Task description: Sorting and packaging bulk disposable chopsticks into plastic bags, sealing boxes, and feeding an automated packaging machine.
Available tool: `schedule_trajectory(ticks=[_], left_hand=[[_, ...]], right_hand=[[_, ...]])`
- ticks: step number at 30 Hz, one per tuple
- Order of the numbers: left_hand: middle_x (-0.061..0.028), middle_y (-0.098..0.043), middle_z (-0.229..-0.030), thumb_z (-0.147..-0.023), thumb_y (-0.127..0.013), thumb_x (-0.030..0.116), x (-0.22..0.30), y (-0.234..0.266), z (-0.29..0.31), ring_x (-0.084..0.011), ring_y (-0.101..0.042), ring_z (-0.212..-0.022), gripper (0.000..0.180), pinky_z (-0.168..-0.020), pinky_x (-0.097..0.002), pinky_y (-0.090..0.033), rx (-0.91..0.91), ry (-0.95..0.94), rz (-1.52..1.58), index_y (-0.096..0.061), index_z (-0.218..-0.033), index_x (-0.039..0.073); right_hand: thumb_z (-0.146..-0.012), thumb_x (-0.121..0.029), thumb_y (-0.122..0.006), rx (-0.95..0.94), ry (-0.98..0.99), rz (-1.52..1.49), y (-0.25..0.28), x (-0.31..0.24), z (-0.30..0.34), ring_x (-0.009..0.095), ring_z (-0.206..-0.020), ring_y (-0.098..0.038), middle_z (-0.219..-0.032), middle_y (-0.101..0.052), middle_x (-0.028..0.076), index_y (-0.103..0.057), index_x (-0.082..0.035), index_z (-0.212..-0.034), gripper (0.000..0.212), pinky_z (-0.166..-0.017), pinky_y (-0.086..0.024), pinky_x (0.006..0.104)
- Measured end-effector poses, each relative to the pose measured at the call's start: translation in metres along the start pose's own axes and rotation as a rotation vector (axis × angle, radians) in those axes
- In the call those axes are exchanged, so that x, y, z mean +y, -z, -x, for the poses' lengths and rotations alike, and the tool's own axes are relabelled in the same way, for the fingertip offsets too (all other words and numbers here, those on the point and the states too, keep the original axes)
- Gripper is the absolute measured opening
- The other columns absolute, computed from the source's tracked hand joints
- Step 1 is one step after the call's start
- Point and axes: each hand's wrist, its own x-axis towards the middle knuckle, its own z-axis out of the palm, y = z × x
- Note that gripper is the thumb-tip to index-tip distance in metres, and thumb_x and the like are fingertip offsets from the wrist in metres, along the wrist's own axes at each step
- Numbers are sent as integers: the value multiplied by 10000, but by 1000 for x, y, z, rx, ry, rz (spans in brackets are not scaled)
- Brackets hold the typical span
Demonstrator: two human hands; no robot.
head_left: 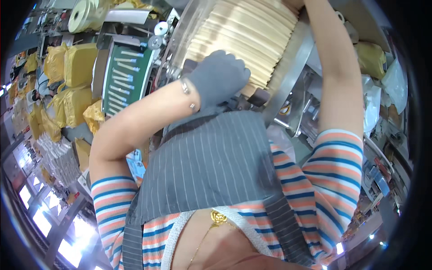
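Stacked sticks (245, 36): matt, wood-like, ridged. Rail (294, 67): smooth metal, dull sheen. Glove (220, 78): matt cloth. Bags (81, 65): glossy plastic.

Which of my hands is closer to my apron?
Your left hand, grey-gloved, at the near end of the pale strips; your right hand is farther away, cut by the top edge.

Lower L: bright windows (42, 222) w/ dark frame bars (66, 225) btwn, white glare. Lower R: sm. pt. lights (371, 236), dim surroundings. L side of rm: yellow plastic sacks (81, 63) piled nr stacked white bundles (56, 159). Far R: translucent plastic bag (395, 85).
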Motion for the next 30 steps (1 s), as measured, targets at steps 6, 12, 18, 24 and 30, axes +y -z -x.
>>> schedule_trajectory(ticks=[6, 12, 18, 24, 30], left_hand=[[-28, -592, -805, -923, -512, 116, -19, 84, 40, -162, -601, -751, 138, -691, -243, -465, 899, 345, 666, -529, -1044, 54], [26, -489, -783, -960, -515, 195, -43, 31, 76, -65, -393, -693, 176, -622, -204, -351, 1111, 766, 773, -549, -929, 25], [-85, -575, -760, -912, -570, 152, -25, -10, 76, -176, -543, -676, 134, -634, -285, -437, 910, 873, 755, -579, -911, 18], [-112, -600, -779, -909, -569, 130, -28, -19, 75, -207, -582, -712, 133, -656, -302, -456, 972, 849, 719, -594, -931, 1], [-115, -625, -814, -921, -561, 126, -25, -15, 68, -187, -583, -720, 149, -668, -289, -462, 920, 888, 797, -602, -964, -10]], right_hand=[[-541, -576, -794, 67, -251, 343, -8, -28, -11, 392, -1355, -270, -1464, -254, 255, -210, 2, -1441, 1219, -1091, -290, 430], [-672, -696, -606, -30, -326, 171, -56, -97, 28, 409, -1364, -201, -1446, -240, 282, -181, -51, -1455, 1100, -1101, -179, 504], [-886, -671, -282, -121, -205, 104, -109, -200, 110, 410, -1426, -50, -1515, -87, 293, -71, -32, -1493, 906, -1100, -72, 612], [-930, -521, -371, -292, -13, -170, -74, -203, 139, 402, -1295, -339, -1406, -314, 290, -208, -18, -1459, 747, -1032, -298, 508], [-932, -421, -439, 241, -262, 365, 24, 18, 20, 355, -1056, -589, -1047, -634, 233, -609, -19, -1110, 471, -942, -437, 409]])
